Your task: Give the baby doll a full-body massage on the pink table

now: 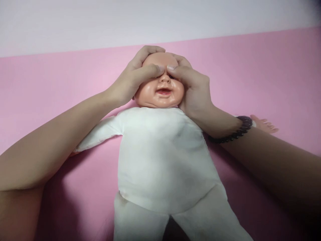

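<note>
A baby doll [163, 160] with a white cloth body lies on its back, its plastic head [160, 95] toward the far side. My left hand [132, 73] is wrapped round one side of the head, its thumb across the brow and eye and its fingers over the top. From the other side my right hand [195, 83] holds the head the same way. The two thumb tips nearly meet above the nose. Both eyes are mostly covered; the nose and open mouth show between my hands. A dark beaded bracelet circles my right wrist.
Under the doll is a pink surface [82, 80], with a pale area [100, 23] beyond its far edge. The doll's arms spread sideways beneath my forearms, one small plastic hand [265, 124] showing at the right. Its legs run off the near edge.
</note>
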A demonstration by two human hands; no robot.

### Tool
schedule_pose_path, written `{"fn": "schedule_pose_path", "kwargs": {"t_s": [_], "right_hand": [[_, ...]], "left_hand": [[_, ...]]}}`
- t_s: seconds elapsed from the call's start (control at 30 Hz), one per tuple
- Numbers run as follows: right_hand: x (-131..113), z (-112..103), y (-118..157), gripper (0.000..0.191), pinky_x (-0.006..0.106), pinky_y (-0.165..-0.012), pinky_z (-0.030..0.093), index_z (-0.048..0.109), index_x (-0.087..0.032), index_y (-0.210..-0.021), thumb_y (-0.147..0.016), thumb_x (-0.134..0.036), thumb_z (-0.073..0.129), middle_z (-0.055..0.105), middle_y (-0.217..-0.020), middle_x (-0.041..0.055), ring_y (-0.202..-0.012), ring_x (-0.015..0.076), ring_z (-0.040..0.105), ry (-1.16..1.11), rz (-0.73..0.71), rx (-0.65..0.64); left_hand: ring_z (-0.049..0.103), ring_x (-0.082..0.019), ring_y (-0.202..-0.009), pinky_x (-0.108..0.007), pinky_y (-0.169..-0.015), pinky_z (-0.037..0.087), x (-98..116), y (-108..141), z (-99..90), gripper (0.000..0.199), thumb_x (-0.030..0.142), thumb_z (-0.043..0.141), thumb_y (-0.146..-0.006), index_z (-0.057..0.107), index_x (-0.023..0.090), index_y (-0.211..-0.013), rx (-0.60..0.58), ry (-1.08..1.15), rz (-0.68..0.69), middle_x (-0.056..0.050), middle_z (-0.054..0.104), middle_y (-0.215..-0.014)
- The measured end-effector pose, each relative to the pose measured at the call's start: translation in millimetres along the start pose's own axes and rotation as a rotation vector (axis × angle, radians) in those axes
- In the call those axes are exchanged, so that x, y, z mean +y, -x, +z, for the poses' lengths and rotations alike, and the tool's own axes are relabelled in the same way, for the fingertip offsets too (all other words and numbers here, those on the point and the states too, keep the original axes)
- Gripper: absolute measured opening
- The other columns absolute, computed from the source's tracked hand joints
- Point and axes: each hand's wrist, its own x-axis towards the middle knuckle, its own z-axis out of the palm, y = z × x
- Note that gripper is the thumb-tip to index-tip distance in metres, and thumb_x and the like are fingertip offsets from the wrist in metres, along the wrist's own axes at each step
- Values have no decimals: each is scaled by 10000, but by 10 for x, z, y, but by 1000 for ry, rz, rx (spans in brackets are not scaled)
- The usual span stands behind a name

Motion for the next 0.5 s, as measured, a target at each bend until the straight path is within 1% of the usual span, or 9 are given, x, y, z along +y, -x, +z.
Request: {"fn": "schedule_pose_path", "kwargs": {"t_s": [0.1,0.17,0.27,0.33,0.4,0.5], "right_hand": [[8,-5,-20,233,479,-945,573,665,-388,-903,-714,-378,801,714,-1085,-31,-1243,307,635,55,4,13],[12,-4,-40,248,497,-898,559,653,-390,-903,-685,-429,763,718,-1075,-23,-1256,332,613,102,-7,36],[10,5,-60,282,490,-858,540,643,-393,-882,-643,-508,738,720,-1052,-22,-1273,344,574,150,-11,74],[3,16,-59,294,481,-848,536,644,-391,-878,-626,-518,726,719,-1040,-20,-1271,340,565,157,-7,88],[-5,27,-47,288,473,-850,542,643,-384,-880,-626,-500,715,716,-1028,-19,-1262,330,573,146,-2,85],[-14,35,-24,280,481,-861,559,622,-369,-878,-653,-490,735,705,-1005,-10,-1234,329,605,123,-4,65]], "left_hand": [[612,-196,-1135,-285,-950,456,19,7,6,332,156,534,-887,564,164,-1217,30,-41,-7,-24,652,-1135],[599,-219,-1146,-292,-950,473,12,9,1,326,188,531,-877,582,176,-1199,37,-23,1,-43,651,-1157],[592,-254,-1202,-313,-985,482,-13,6,-14,305,215,525,-879,613,201,-1171,28,12,-1,-53,663,-1196],[591,-274,-1224,-330,-1000,483,-20,5,-18,290,225,538,-873,629,213,-1148,37,30,-7,-49,672,-1197],[599,-271,-1207,-332,-992,484,-9,8,-9,273,218,553,-873,625,216,-1137,36,43,-9,-41,682,-1169],[629,-226,-1156,-319,-978,484,23,16,16,273,166,522,-900,579,185,-1166,25,46,-20,-27,684,-1131]]}}
